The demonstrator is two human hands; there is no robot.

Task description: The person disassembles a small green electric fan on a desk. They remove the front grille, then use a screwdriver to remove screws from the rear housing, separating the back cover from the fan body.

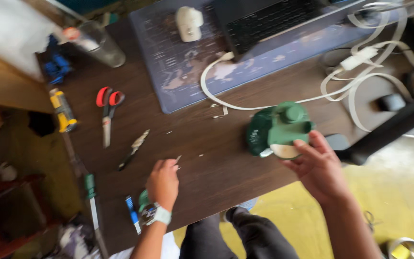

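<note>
My right hand (pixel 319 168) holds a green, rounded device with a pale underside (pixel 279 129) just above the dark wooden table (pixel 207 144), fingers curled under it. My left hand (pixel 163 182) rests on the table near the front edge, fingers bent, pinching what looks like a small sliver; a watch with a pale strap sits on its wrist. Small pale scraps (pixel 219 112) lie on the table between the hands and the mat.
Red-handled scissors (pixel 107 108), a utility knife (pixel 132 148), a yellow tool (pixel 63 110), a clear cup (pixel 97 43), a blue pen (pixel 132 213) lie left. A blue desk mat (pixel 192 72) carries a white mouse (pixel 189 21) and laptop (pixel 269 21). White flat cables (pixel 360 72) coil right.
</note>
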